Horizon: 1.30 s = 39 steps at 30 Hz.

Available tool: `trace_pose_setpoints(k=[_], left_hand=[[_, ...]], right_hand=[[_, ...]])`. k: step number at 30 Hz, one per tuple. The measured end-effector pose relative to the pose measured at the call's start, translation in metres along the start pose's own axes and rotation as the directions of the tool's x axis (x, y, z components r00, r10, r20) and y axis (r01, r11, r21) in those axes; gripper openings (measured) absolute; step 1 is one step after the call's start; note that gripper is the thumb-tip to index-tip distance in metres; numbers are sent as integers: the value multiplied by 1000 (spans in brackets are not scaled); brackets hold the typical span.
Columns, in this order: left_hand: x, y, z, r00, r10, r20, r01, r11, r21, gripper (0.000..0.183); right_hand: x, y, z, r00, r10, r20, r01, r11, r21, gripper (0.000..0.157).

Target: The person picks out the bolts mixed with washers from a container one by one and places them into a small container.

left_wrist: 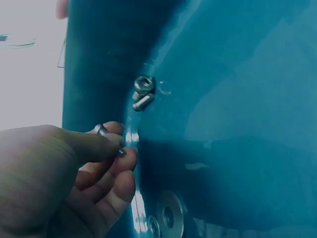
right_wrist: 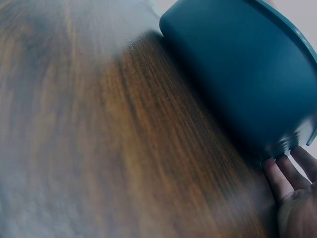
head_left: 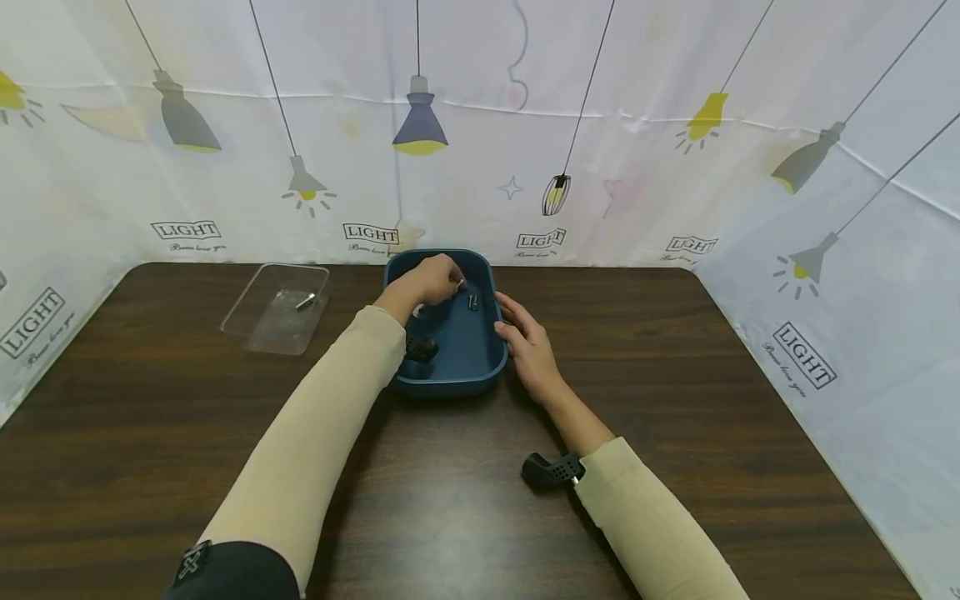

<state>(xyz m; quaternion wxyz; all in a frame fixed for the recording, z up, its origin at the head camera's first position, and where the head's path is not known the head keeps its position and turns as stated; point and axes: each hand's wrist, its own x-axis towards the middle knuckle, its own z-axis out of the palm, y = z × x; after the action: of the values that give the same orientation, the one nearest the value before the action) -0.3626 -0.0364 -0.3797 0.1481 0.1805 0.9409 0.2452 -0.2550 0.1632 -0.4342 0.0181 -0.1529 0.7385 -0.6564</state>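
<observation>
Near the centre of the head view, a blue rectangular plastic bin with rounded corners (head_left: 459,350) is supported by a dark brown wood-grain table (head_left: 450,508). Over the upper part of the bin, the left hand (head_left: 431,282) is held, and a small silver metal screw (left_wrist: 101,130) is pinched between its thumb and forefinger; the middle of the screw is hidden by the thumb. In the left wrist view, the other fingers are seen loosely bent below the pinch. Two short silver metal bolts (left_wrist: 143,101) are seen close together on the bin's floor at the upper middle of that view, and a flat silver metal washer (left_wrist: 179,213) is seen at its lower middle, with a smaller silver metal ring (left_wrist: 153,227) just beside it

By the right hand (head_left: 531,350), nothing is gripped: its fingers are spread, and the bin's right outer wall is touched by the fingertips, as is seen at the lower right of the right wrist view. At the left of the head view, a silver metal piece (head_left: 305,301) is held in a clear plastic tray (head_left: 279,329), set well apart from the bin
</observation>
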Motion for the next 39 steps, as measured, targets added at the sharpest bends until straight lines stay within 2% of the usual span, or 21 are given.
trace_pose_setpoints(k=[7, 13, 20, 23, 30, 35, 39], left_hand=[[-8, 3, -7, 997, 3, -77, -11, 994, -112, 37], [-17, 8, -15, 997, 3, -79, -19, 977, -211, 35], [-33, 6, -19, 993, -17, -119, -10, 975, -223, 31], [-44, 4, -20, 988, -15, -156, -21, 973, -230, 29], [-72, -8, -28, 965, 47, -257, -117, 957, -266, 27], [-88, -21, -34, 959, 24, -282, -106, 954, -279, 29], [-104, -32, -41, 943, 3, -332, -105, 951, -290, 30]], right_hand=[[3, 12, -1, 1000, -24, -17, 24, 1000, 2, 49], [2, 12, -3, 999, -21, -37, 20, 1000, -23, 48], [3, 11, -4, 999, -15, -35, 13, 999, -42, 48], [4, 12, -5, 999, -16, -36, 14, 999, -51, 49], [3, 12, -4, 999, -15, -39, 13, 999, -46, 49], [3, 13, -2, 999, -10, -36, 9, 999, -50, 49], [2, 12, -1, 999, -14, -29, 13, 999, -44, 49]])
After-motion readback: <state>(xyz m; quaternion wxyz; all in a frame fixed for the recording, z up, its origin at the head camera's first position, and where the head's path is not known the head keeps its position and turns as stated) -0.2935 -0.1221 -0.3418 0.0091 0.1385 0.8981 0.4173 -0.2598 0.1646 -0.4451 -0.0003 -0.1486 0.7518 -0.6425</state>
